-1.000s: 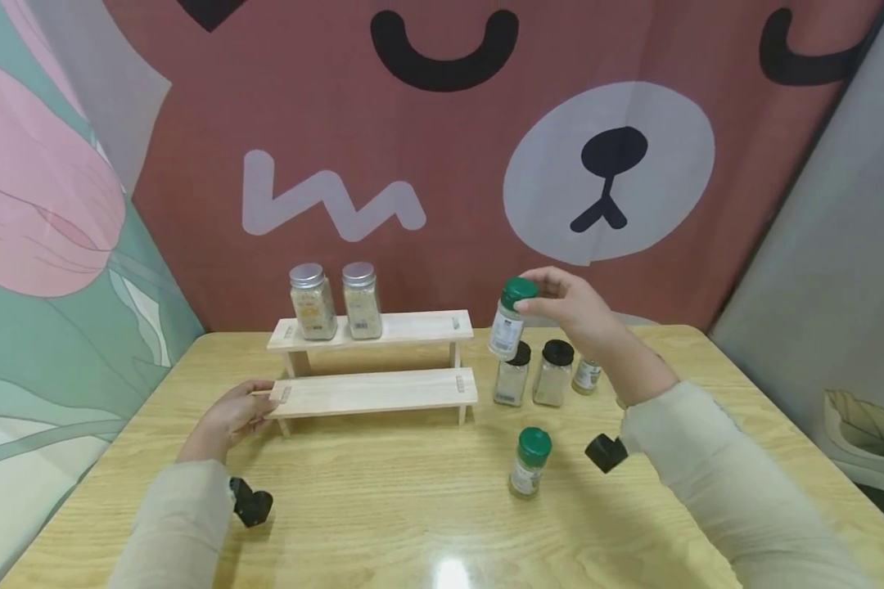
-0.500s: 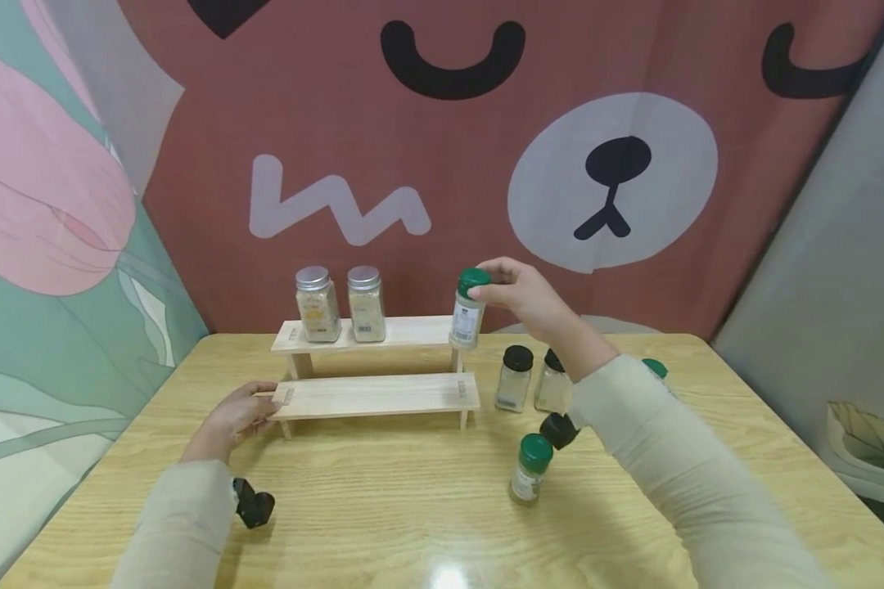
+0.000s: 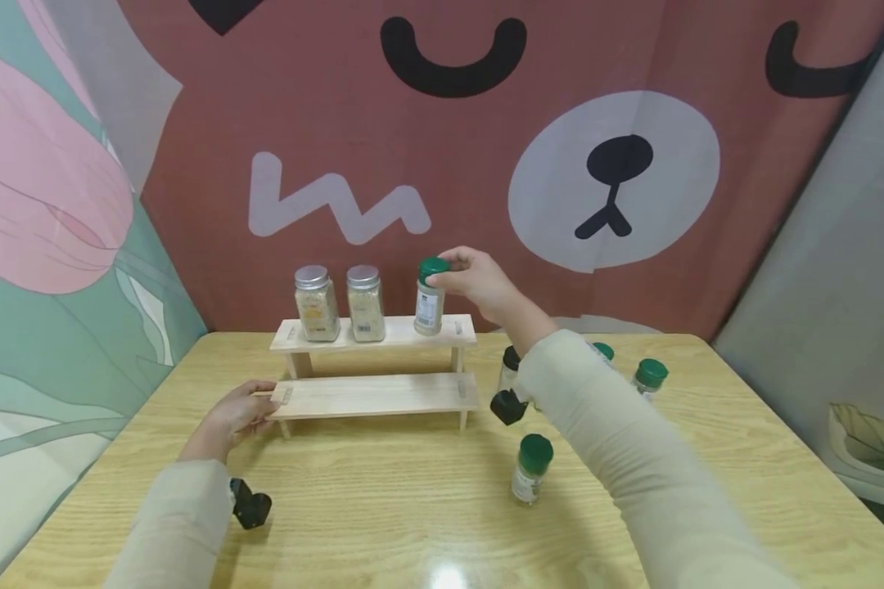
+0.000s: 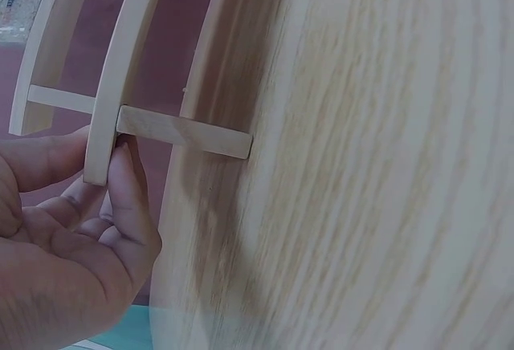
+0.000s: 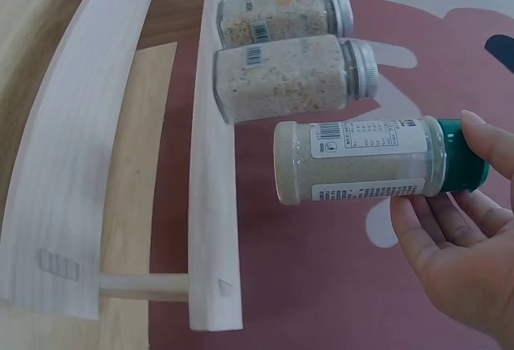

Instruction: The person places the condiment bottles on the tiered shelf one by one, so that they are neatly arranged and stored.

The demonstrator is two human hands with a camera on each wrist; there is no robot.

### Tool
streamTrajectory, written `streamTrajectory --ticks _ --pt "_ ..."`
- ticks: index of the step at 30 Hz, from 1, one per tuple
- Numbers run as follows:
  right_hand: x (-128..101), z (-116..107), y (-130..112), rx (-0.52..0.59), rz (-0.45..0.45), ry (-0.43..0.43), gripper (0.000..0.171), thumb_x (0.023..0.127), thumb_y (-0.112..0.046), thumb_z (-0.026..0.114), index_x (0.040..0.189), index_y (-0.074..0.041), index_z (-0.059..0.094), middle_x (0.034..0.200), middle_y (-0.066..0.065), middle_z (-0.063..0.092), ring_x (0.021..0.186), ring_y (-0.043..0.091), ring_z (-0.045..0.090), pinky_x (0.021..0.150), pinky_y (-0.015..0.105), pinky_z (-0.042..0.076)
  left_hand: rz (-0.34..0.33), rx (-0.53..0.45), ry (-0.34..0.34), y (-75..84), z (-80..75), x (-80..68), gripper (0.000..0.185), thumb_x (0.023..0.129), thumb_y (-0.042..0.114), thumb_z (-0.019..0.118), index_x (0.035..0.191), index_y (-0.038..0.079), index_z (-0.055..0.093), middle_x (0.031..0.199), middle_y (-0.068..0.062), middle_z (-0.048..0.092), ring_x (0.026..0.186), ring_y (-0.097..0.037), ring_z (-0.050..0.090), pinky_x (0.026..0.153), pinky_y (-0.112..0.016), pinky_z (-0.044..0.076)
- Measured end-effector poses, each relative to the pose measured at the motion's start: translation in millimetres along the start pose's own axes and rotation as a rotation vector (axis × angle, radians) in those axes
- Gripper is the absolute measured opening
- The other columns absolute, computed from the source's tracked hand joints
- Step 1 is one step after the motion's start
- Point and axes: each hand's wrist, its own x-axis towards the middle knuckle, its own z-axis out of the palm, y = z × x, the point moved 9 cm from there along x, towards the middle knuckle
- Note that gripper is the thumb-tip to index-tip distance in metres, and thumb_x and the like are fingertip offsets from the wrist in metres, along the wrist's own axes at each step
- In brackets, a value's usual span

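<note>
My right hand (image 3: 489, 290) pinches the green cap of a clear spice jar (image 3: 427, 311) between thumb and fingers. The jar is upright over the right part of the wooden rack's upper shelf (image 3: 401, 330). In the right wrist view, a gap shows between the jar's base (image 5: 287, 163) and that shelf. Two silver-lidded jars, the left one (image 3: 317, 307) and the right one (image 3: 367, 307), stand on the same shelf. My left hand (image 3: 228, 419) pinches the left end of the lower shelf (image 3: 376, 395), thumb above and fingers beneath in the left wrist view (image 4: 96, 153).
On the table right of the rack, a green-capped jar (image 3: 532, 470) stands nearest. Another green-capped jar (image 3: 649, 375) is farther right. A black-lidded jar (image 3: 510, 370) and one more green cap (image 3: 602, 351) are partly hidden by my right sleeve (image 3: 626, 458).
My right hand has carried the green-capped jar leftward, from beside the rack to over the upper shelf. The left hand keeps its place on the lower shelf.
</note>
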Motion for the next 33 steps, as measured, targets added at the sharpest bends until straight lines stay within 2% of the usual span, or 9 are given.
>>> streamTrajectory --ticks 12,20,26,33 --pt "23 14 13 -0.026 0.042 0.049 0.033 0.078 -0.009 0.063 0.107 -0.001 0.049 0.101 0.009 0.051 0.094 0.021 0.047 0.085 0.036 0.037 -0.003 -0.011 -0.016 0.4 1.3 -2.0 0.051 0.086 0.000 0.044 0.129 -0.008 0.018 0.091 -0.010 0.044 0.066 -0.011 0.047 0.060 -0.026 0.042" --pt "34 24 22 -0.041 0.067 0.049 0.037 0.077 -0.008 0.064 0.110 -0.001 0.049 0.102 0.010 0.051 0.093 0.021 0.049 0.078 0.031 0.042 -0.003 -0.017 -0.017 1.0 1.9 -2.5 0.051 0.085 -0.001 0.043 0.129 -0.008 0.018 0.093 -0.012 0.043 0.067 -0.012 0.047 0.061 -0.026 0.042" --pt "35 29 27 -0.066 0.066 0.047 0.036 0.077 -0.010 0.064 0.109 -0.002 0.049 0.101 0.009 0.052 0.093 0.020 0.049 0.080 0.031 0.041 -0.002 -0.028 -0.019 1.4 2.4 -2.3 0.051 0.085 -0.002 0.044 0.128 -0.008 0.018 0.093 -0.011 0.042 0.068 -0.012 0.047 0.062 -0.026 0.042" --pt "36 31 28 -0.045 0.046 0.040 0.034 0.077 -0.010 0.064 0.108 -0.002 0.049 0.101 0.009 0.052 0.094 0.020 0.048 0.084 0.036 0.038 -0.010 -0.037 -0.013 0.9 1.1 -1.4 0.051 0.085 -0.002 0.044 0.128 -0.008 0.019 0.094 -0.011 0.042 0.068 -0.012 0.047 0.062 -0.026 0.042"
